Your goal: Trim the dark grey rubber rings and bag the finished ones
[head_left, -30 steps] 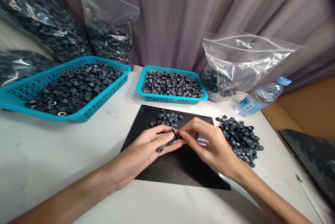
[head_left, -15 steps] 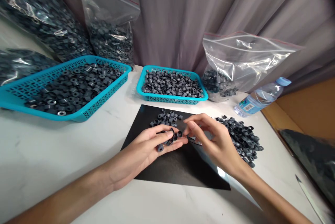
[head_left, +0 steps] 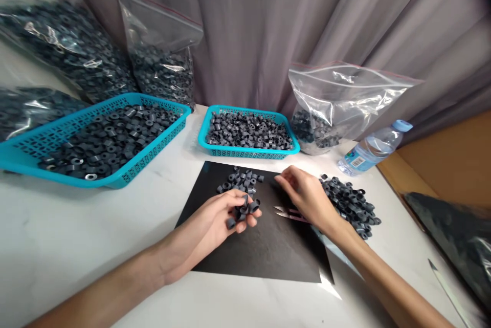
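Note:
My left hand [head_left: 220, 220] lies palm up over a black mat [head_left: 264, 246], its fingers curled around several small dark grey rings [head_left: 243, 209]. Just beyond its fingertips a small cluster of loose rings [head_left: 240, 180] sits on the mat. My right hand [head_left: 307, 197] hovers at the mat's right edge with its fingers drawn together. The two thin metal tips of tweezers [head_left: 282, 211] stick out from under its palm. A pile of grey rings [head_left: 351, 205] lies on the table right next to this hand.
A large teal basket [head_left: 34, 138] of bigger rings stands at left and a smaller teal basket [head_left: 203, 131] behind the mat. Zip bags of rings [head_left: 326, 108] line the back, with a water bottle [head_left: 370, 149] and a blade [head_left: 448, 287] at right.
My hands have come apart: the right hand drew away from the left fingertips toward the right pile, and the left hand curled in around its rings. The view shifted slightly.

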`<state>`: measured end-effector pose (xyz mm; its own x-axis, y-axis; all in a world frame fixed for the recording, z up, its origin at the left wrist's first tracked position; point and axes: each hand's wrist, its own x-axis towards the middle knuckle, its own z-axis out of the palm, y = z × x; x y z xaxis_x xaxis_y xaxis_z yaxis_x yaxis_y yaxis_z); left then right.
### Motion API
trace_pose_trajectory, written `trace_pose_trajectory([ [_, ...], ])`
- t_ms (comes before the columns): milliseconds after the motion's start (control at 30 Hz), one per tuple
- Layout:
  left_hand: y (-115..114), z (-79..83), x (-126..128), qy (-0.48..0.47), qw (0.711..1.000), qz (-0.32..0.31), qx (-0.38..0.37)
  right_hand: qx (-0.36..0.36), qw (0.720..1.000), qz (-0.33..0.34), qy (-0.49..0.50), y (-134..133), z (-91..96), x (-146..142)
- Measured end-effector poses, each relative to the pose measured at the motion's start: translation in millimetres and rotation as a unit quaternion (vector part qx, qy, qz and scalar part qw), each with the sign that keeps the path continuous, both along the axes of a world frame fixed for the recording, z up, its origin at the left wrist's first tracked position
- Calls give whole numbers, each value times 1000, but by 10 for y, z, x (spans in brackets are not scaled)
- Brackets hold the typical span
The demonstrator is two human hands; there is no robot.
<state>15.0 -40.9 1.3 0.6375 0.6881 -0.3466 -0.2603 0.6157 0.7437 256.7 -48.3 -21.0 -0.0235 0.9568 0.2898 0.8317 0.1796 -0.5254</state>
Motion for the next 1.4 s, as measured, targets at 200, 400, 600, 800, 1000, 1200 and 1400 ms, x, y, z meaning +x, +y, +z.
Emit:
trace_pose_trajectory([
  [200,13,18,-7,29,999,-20,20,46,993,102,30,174,-159,-235],
  [400,2,37,-27,43,997,-46,32,47,993,72,82,141,-79,-230],
  [600,-37,147,14,78,995,-38,58,-19,960,138,241,-298,282,-362],
  [800,-125,99,11,162,970,-60,169,-44,947,183,260,-440,280,-475],
  [1000,-95,63,-18,182,952,-98,225,-56,939,151,306,-442,213,-486],
  [1200,-79,99,-14,161,963,-93,195,-45,941,131,309,-430,259,-407],
  [1400,-76,88,-20,152,965,-90,195,-51,946,148,285,-411,290,-396],
])
